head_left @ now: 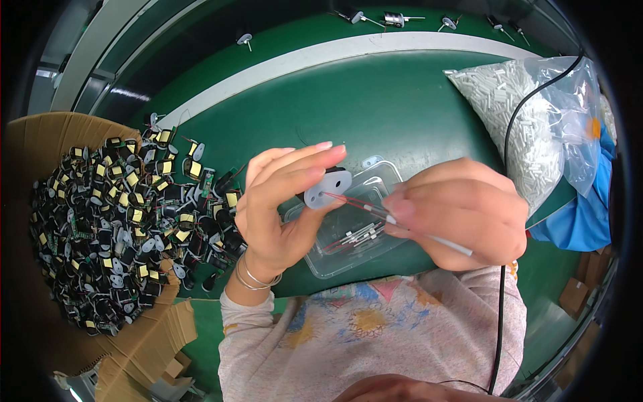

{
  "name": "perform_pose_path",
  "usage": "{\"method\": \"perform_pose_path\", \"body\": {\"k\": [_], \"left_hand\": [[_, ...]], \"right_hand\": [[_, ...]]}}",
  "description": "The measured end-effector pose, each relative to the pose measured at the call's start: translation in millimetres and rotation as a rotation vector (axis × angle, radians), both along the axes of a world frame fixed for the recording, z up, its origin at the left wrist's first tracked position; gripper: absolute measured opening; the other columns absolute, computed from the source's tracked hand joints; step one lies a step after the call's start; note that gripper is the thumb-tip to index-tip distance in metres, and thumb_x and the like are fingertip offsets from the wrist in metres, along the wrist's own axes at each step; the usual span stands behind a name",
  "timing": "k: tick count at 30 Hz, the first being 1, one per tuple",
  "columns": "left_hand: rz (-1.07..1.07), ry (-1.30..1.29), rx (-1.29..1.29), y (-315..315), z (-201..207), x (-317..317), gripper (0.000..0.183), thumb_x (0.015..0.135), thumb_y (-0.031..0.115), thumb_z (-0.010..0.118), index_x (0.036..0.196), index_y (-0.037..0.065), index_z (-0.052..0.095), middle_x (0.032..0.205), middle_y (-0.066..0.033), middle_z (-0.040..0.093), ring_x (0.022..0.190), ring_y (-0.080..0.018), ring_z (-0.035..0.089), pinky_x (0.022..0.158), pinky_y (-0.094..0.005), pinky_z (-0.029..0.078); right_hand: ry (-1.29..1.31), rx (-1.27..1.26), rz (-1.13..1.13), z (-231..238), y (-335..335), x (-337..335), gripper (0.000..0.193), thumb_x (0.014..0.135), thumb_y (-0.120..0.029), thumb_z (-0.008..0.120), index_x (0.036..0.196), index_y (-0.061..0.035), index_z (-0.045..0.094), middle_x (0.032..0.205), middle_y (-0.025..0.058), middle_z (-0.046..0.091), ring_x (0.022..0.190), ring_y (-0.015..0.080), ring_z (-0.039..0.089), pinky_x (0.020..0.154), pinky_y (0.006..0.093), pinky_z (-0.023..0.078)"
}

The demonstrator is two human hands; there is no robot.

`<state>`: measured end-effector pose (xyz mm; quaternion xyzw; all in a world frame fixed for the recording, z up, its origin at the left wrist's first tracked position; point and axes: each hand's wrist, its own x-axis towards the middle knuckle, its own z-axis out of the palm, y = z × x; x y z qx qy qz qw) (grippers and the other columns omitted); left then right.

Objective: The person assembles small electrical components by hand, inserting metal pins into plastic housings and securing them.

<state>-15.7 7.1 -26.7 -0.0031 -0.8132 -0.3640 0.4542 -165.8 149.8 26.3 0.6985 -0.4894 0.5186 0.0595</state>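
At the far left, a flattened cardboard box (40, 144) carries a heap of small black components with yellow tape and grey plates (114, 228), spilling onto the green table (375, 100). Just right of the heap, the person's left hand (278, 208) is raised above the table, thin bangles (253, 278) on its wrist. Its grip is closed on a small black component with a grey oval plate (327, 188), pinched between thumb and fingertips, the plate facing the camera. Thin red wires (355, 204) run from the plate rightward to the right hand (462, 214). That hand's grip is closed too, thumb and forefinger pinching a slim white sleeve tube (445, 244) at the wire ends; the tube sticks out toward the lower right. Beneath and between both hands sits a clear plastic tray (338, 258) holding a few more sleeved wires. Further right lies a clear bag of short white tubes (529, 114), with a black cable (504, 281) crossing it. Along the far edge of the table lie a few small metal parts (395, 19).
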Motion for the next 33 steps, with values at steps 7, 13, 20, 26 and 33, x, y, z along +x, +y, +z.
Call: {"method": "perform_pose_path", "body": {"k": [7, 13, 20, 26, 33], "left_hand": [[0.118, -0.091, -0.186, -1, 8, 3, 0.040, 0.072, 0.002, 0.073, 0.104, 0.008, 0.050, 0.098, -0.0128, 0.068, 0.097, -0.0273, 0.064, 0.088, -0.0375, 0.038], [0.125, -0.072, -0.185, 1, 8, 3, 0.038, 0.072, 0.003, 0.073, 0.103, 0.008, 0.050, 0.097, -0.0129, 0.069, 0.096, -0.0275, 0.065, 0.089, -0.0384, 0.038], [0.143, -0.078, -0.208, 1, 8, 5, 0.039, 0.072, 0.004, 0.074, 0.103, 0.008, 0.050, 0.097, -0.0127, 0.069, 0.095, -0.0269, 0.065, 0.088, -0.0375, 0.038], [0.133, -0.099, -0.179, 2, 11, 7, 0.043, 0.069, 0.008, 0.077, 0.104, 0.008, 0.050, 0.098, -0.0128, 0.068, 0.090, -0.0244, 0.067, 0.086, -0.0353, 0.038], [0.141, -0.097, -0.170, 2, 11, 8, 0.047, 0.066, 0.009, 0.079, 0.104, 0.008, 0.050, 0.097, -0.0124, 0.069, 0.087, -0.0231, 0.067, 0.083, -0.0347, 0.039]], "right_hand": [[0.024, -0.059, -0.011, -6, -3, 5, 0.027, 0.057, 0.001, 0.077, 0.081, 0.0042, 0.067, 0.075, 0.0130, 0.066, 0.064, 0.0218, 0.064, 0.055, 0.0254, 0.053], [0.086, -0.110, -0.022, -11, -4, 2, 0.025, 0.060, 0.000, 0.073, 0.084, 0.0035, 0.068, 0.078, 0.0125, 0.066, 0.067, 0.0219, 0.064, 0.057, 0.0255, 0.053], [0.141, -0.078, 0.007, -10, -2, 1, 0.024, 0.063, -0.001, 0.071, 0.087, 0.0038, 0.067, 0.083, 0.0136, 0.066, 0.073, 0.0224, 0.064, 0.060, 0.0270, 0.055], [0.121, -0.172, -0.027, -12, -5, 6, 0.022, 0.066, -0.002, 0.069, 0.087, 0.0039, 0.067, 0.083, 0.0135, 0.066, 0.074, 0.0231, 0.064, 0.064, 0.0283, 0.056], [0.142, -0.111, 0.019, -9, -4, 0, 0.019, 0.069, -0.002, 0.068, 0.086, 0.0035, 0.067, 0.083, 0.0132, 0.066, 0.074, 0.0230, 0.065, 0.064, 0.0289, 0.056]]}}
